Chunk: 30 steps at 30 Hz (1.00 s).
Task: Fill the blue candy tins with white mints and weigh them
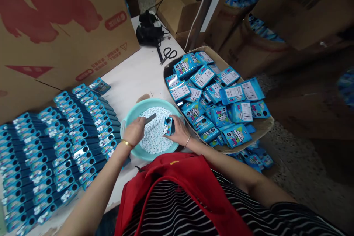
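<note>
While a red cloth apron (193,169) lies nearest, over a black top with white stripes (171,210), both bare hands work just beyond it at a round, pale-turquoise plastic basin (138,151) of small white pellets (151,140). The left hand (135,131) is closed around a flat, dark, narrow tool (151,118) angled over the pellets. The right hand (179,131) grips a small blue carton (169,128) above the basin's right side, white pellets at its dark round hole. To the left, similar blue cartons (63,140) stand in rows on a white table (128,72), pellets on several. To the right, a brown cardboard tray (264,125) holds a heap of printed blue packets (212,99). Farther off lie black-handled scissors (168,55) and a black device with cables (149,31).
</note>
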Tool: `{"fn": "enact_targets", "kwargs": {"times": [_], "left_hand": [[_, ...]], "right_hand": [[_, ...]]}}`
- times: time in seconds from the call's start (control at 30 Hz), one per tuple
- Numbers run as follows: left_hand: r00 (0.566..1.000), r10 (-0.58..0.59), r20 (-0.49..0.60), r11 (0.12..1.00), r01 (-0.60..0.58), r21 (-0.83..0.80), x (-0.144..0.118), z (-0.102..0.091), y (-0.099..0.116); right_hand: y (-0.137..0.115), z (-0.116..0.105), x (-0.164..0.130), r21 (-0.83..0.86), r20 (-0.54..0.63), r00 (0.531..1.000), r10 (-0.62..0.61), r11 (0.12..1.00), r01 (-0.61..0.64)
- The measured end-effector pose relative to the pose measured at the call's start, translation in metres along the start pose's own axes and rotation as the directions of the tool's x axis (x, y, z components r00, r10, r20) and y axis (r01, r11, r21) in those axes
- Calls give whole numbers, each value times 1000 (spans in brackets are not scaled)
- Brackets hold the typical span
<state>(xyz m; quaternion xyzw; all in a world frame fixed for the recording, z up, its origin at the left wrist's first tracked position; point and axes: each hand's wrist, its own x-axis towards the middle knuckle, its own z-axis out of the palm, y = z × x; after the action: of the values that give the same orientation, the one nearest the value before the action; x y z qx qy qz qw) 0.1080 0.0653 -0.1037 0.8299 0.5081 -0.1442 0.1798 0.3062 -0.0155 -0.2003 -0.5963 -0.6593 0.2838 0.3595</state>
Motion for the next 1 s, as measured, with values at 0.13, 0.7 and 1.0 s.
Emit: {"fn": "enact_targets", "kwargs": {"times": [0.13,0.7,1.0], "left_hand": [[996,46,83,985,-31,-169,27,68,-19],[952,267,152,690,-78,-720,-5,93,-36],[959,255,120,751,-118,-650,-17,-14,-50]], "right_hand": [[-2,-10,4,18,-7,999,40,999,-39],[-11,-29,6,86,37,999,13,996,-17],[-5,-1,6,-28,95,993,-69,997,72]]}}
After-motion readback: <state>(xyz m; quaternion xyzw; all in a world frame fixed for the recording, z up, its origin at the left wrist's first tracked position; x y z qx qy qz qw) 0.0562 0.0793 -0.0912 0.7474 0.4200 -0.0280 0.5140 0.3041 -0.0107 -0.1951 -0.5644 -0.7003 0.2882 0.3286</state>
